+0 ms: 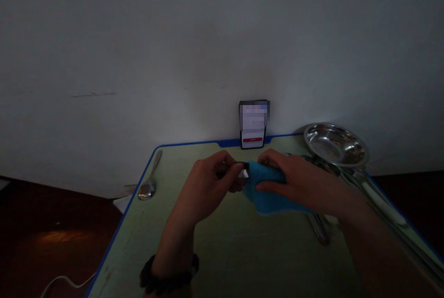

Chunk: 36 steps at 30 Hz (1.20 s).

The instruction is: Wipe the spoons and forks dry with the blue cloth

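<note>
Pinched between the fingertips of my left hand (217,177) is the end of a small shiny metal piece (244,173). Only a short bright length of it shows, so I cannot tell its kind. A blue cloth (268,198) meets it on the right. My right hand (294,177) is closed on this cloth, its thumb and fingers pressing the folds together. Whether the metal piece continues inside the cloth is hidden. Both hands are held over the middle of the pale green tabletop (222,251), close to each other.
A metal spoon (147,190) lies at the table's left edge. Against the wall leans a phone (253,138) with a lit screen. At the right are a steel bowl (335,145), a utensil handle (318,231) and several long metal utensils (381,198), partly behind my right arm.
</note>
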Available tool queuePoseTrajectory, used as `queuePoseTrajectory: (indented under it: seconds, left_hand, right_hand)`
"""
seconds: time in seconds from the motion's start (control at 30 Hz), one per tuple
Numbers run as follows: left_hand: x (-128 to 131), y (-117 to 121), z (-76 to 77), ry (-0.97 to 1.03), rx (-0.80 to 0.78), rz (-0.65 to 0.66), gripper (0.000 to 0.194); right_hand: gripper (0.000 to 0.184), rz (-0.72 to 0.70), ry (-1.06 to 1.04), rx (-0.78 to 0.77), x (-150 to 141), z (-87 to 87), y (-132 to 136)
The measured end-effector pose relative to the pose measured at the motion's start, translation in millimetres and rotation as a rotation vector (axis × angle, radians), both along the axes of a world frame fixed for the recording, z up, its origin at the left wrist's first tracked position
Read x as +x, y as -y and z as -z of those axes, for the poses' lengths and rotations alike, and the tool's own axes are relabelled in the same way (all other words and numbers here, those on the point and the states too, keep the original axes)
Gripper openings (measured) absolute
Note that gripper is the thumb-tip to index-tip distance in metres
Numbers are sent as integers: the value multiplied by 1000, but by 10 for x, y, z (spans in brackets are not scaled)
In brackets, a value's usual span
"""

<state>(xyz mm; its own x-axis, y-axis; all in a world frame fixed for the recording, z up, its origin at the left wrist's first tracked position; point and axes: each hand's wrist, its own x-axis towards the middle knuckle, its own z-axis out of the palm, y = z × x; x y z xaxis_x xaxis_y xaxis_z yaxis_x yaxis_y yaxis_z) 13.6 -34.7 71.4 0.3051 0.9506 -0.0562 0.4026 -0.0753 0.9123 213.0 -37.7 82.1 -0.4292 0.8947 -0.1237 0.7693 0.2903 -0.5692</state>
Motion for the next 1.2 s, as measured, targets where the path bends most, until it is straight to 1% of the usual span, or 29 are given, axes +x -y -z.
queuePoseTrajectory:
  seconds: [0.07, 0.2, 0.37, 0.43, 0.5, 0.53, 0.6, 0.7, 0.8, 0.87, 1.0, 1.07, 1.17, 1.2]
  left_hand:
    - [-2, 3, -1, 6, -3, -4, 18]
    - [0, 4, -3, 2, -12, -33, 18]
    - [10, -9, 5, -63, 14, -113, 18]
    - [13, -13, 10, -89, 23, -139, 18]
    - [17, -16, 12, -89, 29, -142, 18]
    - [19, -16, 10, -75, 26, -134, 18]
    - [20, -17, 3, -27, 9, -116, 18]
    - [11, -18, -7, 43, -19, -107, 18]
    - [-7, -17, -4, 86, -22, -96, 17]
    - [-11, -15, 2, 106, -20, -78, 17]
    - [8, -18, 9, 109, -11, -73, 16]
    - [16, -19, 10, 101, -4, -77, 16]
    - [13, -18, 12, 93, 10, -85, 16]
    - [10, -17, 11, 93, 15, -89, 16]
  right_hand:
    - [37, 26, -7, 30, -35, -1, -4]
    - [26, 64, -23, 156, -74, -14, -25]
    - [24, 223, -22, 349, -29, -65, -22]
    - [23, 265, -53, 442, -18, -94, 6]
    - [22, 245, -100, 519, -29, -113, 37]
    - [23, 211, -115, 530, -42, -115, 50]
    - [26, 112, -113, 483, -70, -100, 63]
    - [38, -53, -58, 325, -92, -45, 56]
    - [44, -141, 4, 264, -78, -5, 44]
    - [47, -132, 66, 264, -66, 1, 40]
    - [50, -46, 186, 290, -70, 5, 24]
    - [47, -10, 201, 313, -80, 19, 8]
    - [37, 34, 211, 357, -83, 44, -16]
    - [36, 50, 219, 372, -80, 49, -22]
